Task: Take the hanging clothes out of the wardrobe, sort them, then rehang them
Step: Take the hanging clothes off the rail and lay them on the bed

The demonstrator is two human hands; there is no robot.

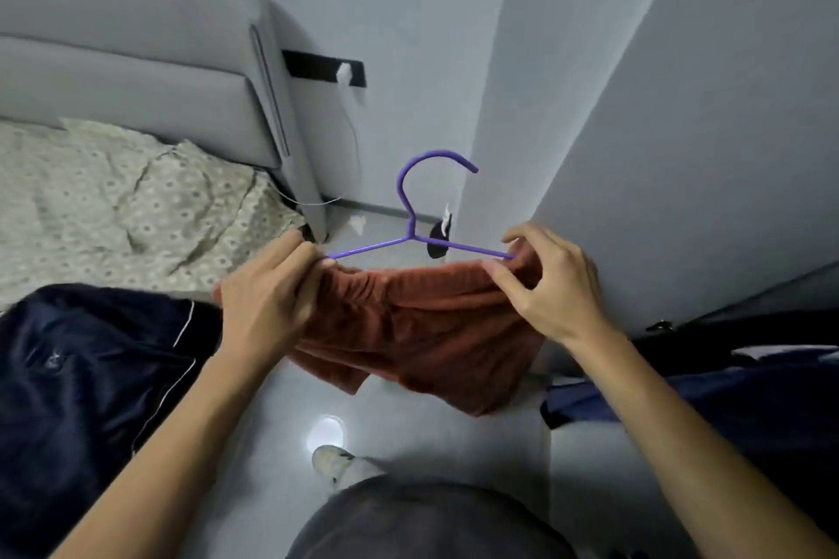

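A purple hanger (411,236) was held up in front of the person, its hook pointing upward and curling to the right, with a rust-coloured garment (422,327) draped from its lower part and hanging down over the pale floor (454,445). The left hand (268,300) was curled at the hanger's left end, its fingers pinching the wire together with the bunched edge of the garment. The right hand (551,281) was closed at the right end in the same way, thumb and fingers pinching a fold of the rust cloth against the wire. The garment's top edge was gathered between the 2 hands, and its lower part fell in loose folds, one corner hanging lower at the right. To the left, a bed (113,204) with a patterned beige cover was seen, backed by a grey padded headboard (136,73), and a dark navy garment with thin white piping (91,377) was spread over the bed's near edge. Another dark blue piece of clothing (749,404) was lying at the right side. A pale grey panel (681,104) rose behind the hanger. A light shoe (331,463) was visible on the floor below.
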